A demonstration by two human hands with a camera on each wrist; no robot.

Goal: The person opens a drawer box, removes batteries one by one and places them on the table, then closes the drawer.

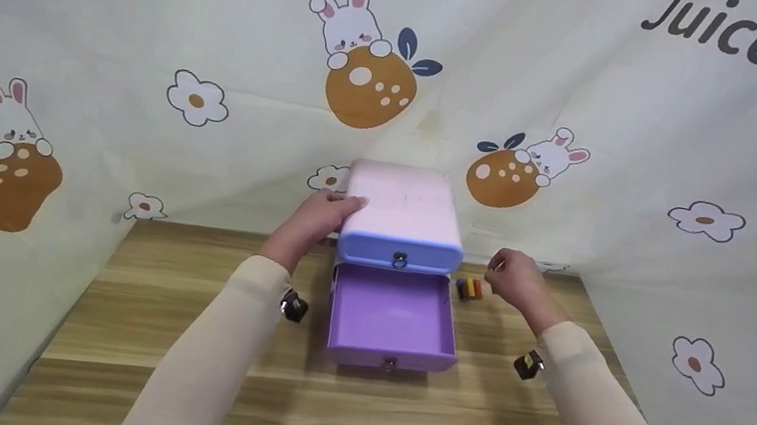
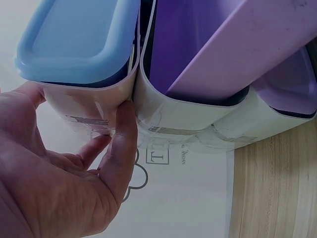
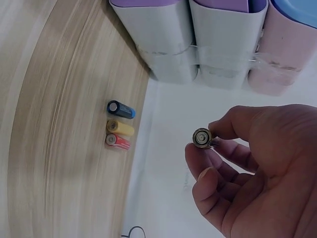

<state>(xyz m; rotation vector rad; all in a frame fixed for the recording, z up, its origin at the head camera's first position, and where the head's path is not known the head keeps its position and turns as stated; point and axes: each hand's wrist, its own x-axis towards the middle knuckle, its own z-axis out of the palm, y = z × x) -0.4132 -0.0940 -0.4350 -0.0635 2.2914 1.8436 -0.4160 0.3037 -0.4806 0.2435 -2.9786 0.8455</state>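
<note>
A small stacked drawer unit has a pink top section with a blue drawer front. Below it, a purple drawer is pulled out, its visible floor bare. My left hand holds the pink section's left upper edge, thumb on top and fingers against the side. On the other side, my right hand is raised and pinches a battery between thumb and fingers, end-on in the right wrist view. Beneath lie a blue-black battery, a yellow battery and a red battery in a row.
The wood-grain table meets a printed cloth backdrop behind the unit and at both sides. Another purple drawer front shows beyond the pulled-out drawer. Clear tape runs across the stacked sections.
</note>
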